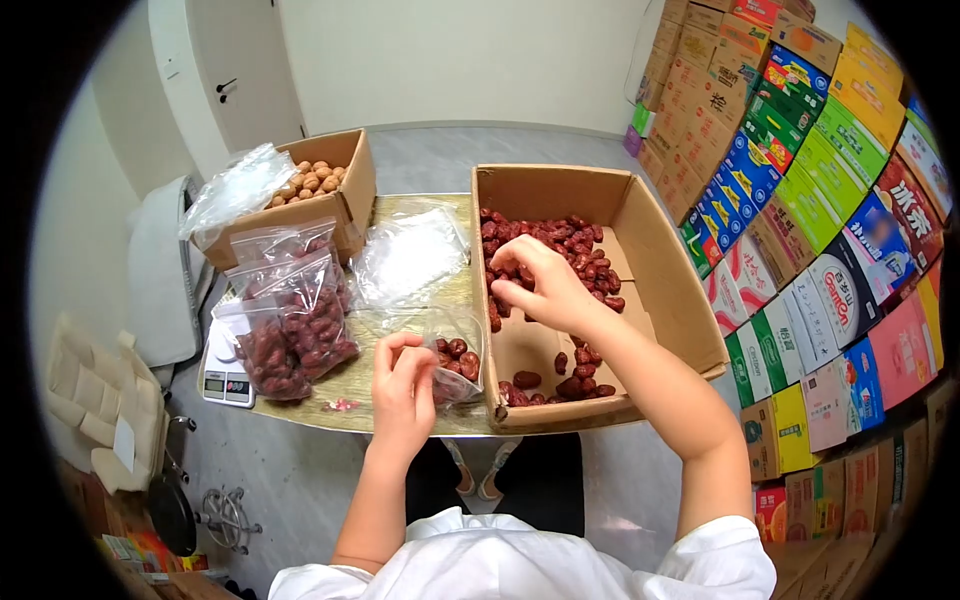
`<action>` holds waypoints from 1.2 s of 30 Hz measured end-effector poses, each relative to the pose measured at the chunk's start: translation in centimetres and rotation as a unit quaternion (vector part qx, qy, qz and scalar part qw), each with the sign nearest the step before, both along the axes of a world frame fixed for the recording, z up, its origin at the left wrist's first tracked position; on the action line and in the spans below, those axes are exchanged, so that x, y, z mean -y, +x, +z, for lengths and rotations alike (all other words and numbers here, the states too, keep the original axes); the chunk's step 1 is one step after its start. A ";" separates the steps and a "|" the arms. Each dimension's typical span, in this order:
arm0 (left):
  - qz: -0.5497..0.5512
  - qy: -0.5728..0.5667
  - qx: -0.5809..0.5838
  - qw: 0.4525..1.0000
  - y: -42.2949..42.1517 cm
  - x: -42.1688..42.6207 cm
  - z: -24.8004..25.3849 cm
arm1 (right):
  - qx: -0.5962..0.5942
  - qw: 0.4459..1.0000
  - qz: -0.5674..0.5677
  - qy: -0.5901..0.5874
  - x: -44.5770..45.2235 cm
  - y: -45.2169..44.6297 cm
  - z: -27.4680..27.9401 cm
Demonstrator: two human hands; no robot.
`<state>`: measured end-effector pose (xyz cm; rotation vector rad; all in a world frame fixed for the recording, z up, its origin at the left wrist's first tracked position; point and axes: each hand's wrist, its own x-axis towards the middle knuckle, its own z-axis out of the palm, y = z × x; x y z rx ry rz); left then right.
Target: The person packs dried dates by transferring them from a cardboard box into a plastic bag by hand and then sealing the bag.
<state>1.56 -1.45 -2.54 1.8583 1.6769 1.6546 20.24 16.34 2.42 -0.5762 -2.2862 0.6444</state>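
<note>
My left hand (403,385) is closed on the edge of a clear plastic bag (455,388) at the table's front. A few red dates (457,357) lie inside that bag. Over the dates in a large cardboard box (660,270), my right hand (535,285) reaches in with curled fingers; what lies between its fingertips, if anything, is hidden. Many dates (580,245) fill the box's far part and more lie along its near side. Filled date bags (300,330) stand on a digital scale (228,386) to the left.
Behind the filled bags, a smaller box (358,190) holds walnuts (318,178) and plastic bags. Flat clear bags (410,255) lie mid-table. Stacked cartons (780,180) line the right side. Chairs (95,400) stand at the left.
</note>
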 end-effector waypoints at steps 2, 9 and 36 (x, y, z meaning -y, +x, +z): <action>-0.010 -0.012 0.027 1.000 0.1 0.1 0.1 | 0.061 0.996 -0.063 -0.036 -1.0 0.7 -0.7; 0.002 0.000 -0.010 1.000 -0.2 0.1 0.3 | 0.456 0.867 -0.182 -0.081 -3.8 3.7 -2.1; 0.009 0.002 -0.015 1.000 -0.4 0.5 0.0 | 0.527 0.835 -0.155 -0.035 -2.8 2.4 -6.6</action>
